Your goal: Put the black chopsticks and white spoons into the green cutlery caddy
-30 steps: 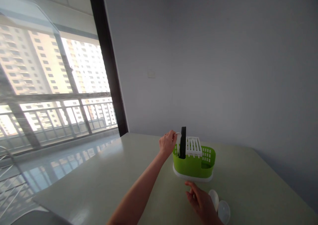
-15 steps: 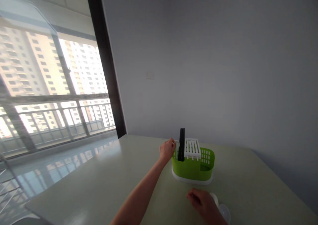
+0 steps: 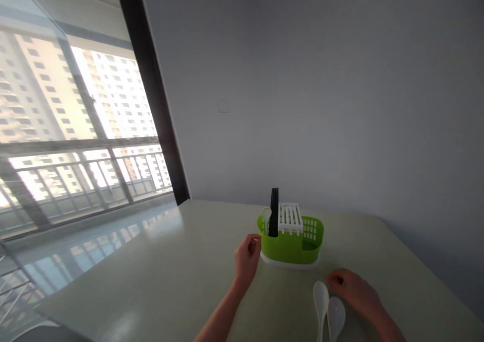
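Observation:
A green basket with a white base stands on the table. Black chopsticks and a white spoon are upright in its left end, beside a white slatted rack. My left hand is at the basket's left edge, its fingers curled together with nothing visible in them. Two white spoons lie side by side in front of the basket, a left one and a right one, bowls pointing away from me. Just right of their bowls is my right hand, fingers curled in, holding nothing I can see.
The pale table reaches back to a grey wall with a small plate on it. On the left are a dark frame, large windows and a railing. A curved grey edge shows at the bottom left.
My left hand has come off the upright spoon and moved down and toward me. My right hand has moved right, uncovering the two spoons on the table. The view has shifted slightly.

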{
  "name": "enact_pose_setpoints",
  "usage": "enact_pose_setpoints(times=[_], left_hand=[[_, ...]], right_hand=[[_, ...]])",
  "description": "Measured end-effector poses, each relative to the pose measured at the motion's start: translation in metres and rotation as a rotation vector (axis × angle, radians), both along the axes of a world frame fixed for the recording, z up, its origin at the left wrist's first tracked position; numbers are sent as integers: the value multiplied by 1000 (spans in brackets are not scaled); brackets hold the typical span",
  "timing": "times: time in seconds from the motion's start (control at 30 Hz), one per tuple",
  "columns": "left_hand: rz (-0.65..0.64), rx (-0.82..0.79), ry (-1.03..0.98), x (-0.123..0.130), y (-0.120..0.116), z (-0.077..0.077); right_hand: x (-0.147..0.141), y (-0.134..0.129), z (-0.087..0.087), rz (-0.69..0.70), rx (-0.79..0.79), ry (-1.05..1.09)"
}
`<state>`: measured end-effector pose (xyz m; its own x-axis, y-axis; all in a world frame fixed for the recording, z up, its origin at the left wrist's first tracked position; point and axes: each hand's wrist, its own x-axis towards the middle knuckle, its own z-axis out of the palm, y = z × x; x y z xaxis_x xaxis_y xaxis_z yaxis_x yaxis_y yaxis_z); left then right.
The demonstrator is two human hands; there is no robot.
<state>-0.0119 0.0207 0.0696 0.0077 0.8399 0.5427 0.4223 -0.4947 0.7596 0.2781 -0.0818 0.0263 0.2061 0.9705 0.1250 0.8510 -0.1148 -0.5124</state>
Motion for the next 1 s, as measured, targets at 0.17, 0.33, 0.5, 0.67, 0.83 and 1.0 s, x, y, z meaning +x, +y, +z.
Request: enact_pose_setpoints(times=[0.17, 0.33, 0.5, 0.67, 0.83, 1.0], left_hand=[[-146, -148, -29, 14, -34, -28], [-279, -222, -8, 30, -52, -38], [-308, -267, -52, 40, -61, -47], [-355, -284, -93, 39, -71, -47], [-323, -188, -83, 33, -81, -43], [-242, -77, -41, 30, -91, -42]], right_hand=[[-21, -3, 1, -24, -45, -110], [-37, 1, 7, -47, 12, -129], [-61, 1, 18, -14, 200, -44], [-81, -4, 22, 51, 430, 55], [-94, -9, 25, 230, 719, -88], [-103, -15, 29, 318, 869, -253]])
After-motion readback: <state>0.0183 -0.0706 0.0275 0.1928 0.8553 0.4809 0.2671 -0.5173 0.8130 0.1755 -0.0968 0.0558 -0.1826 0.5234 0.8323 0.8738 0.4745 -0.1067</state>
